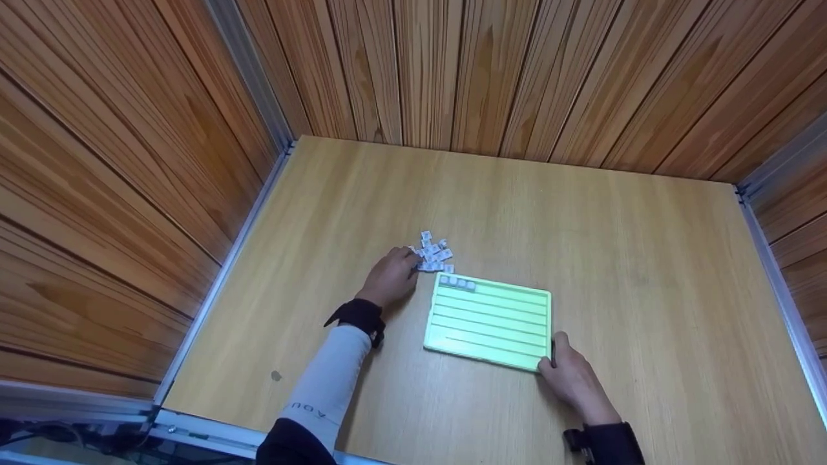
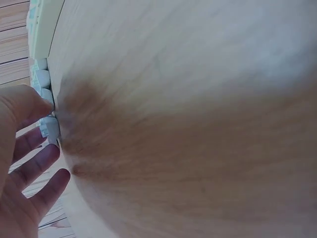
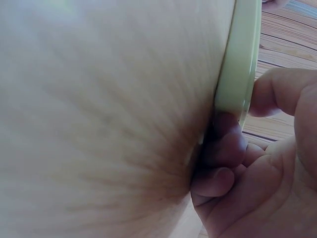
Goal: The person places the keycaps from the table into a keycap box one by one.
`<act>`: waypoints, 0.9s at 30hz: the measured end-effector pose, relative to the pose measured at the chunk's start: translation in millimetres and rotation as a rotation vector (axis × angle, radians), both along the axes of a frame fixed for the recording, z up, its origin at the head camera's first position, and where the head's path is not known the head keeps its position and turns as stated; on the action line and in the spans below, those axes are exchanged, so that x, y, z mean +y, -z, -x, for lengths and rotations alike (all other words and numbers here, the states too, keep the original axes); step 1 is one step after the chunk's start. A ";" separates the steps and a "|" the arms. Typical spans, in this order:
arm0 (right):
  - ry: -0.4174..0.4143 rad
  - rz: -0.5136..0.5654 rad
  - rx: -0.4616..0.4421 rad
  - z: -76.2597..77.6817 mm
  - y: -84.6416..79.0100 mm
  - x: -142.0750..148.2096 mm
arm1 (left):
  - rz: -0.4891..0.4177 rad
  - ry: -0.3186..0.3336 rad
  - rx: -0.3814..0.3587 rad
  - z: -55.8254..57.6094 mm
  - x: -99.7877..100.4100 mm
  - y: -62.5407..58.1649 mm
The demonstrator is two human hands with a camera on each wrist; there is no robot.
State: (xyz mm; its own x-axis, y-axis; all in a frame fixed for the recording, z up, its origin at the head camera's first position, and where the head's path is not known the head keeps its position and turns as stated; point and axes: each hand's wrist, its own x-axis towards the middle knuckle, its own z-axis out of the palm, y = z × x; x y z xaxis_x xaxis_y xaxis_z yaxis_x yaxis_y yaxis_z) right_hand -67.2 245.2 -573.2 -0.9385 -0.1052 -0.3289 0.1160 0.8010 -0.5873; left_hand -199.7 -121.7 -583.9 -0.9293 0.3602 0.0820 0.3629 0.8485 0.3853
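Observation:
My left hand [image 1: 391,276] reaches into a pile of small white tiles [image 1: 434,253] beyond the board's far left corner. In the left wrist view its thumb and a finger lie on either side of one pale tile [image 2: 49,128]; I cannot tell whether they pinch it. Two other fingers spread loosely. My right hand [image 1: 572,374] grips the near right corner of a light green ridged board [image 1: 491,323], thumb on top and fingers curled at its edge [image 3: 237,59]. Several tiles [image 1: 457,283] sit in a row at the far left of the board's top groove.
The board lies flat on a wooden table [image 1: 581,226]. Wood-panelled walls [image 1: 491,77] rise at the back and sides, with metal rails [image 1: 223,278] along the table's edges. A small dark spot [image 1: 276,375] marks the table at the near left.

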 end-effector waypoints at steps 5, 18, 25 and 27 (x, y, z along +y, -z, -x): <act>0.012 0.010 -0.003 0.1 0.4 -0.5 | -0.011 -0.005 0.033 -0.1 1.3 1.8; -0.007 -0.001 0.008 -0.1 0.9 -1.5 | -0.045 -0.069 -0.017 -2.8 0.8 -2.8; -0.006 -0.009 0.001 0.9 0.5 -0.8 | -0.079 -0.076 -0.064 -2.3 0.8 -8.6; -0.007 -0.009 0.003 0.9 0.6 -0.7 | -0.097 -0.077 -0.066 -2.7 0.6 -10.1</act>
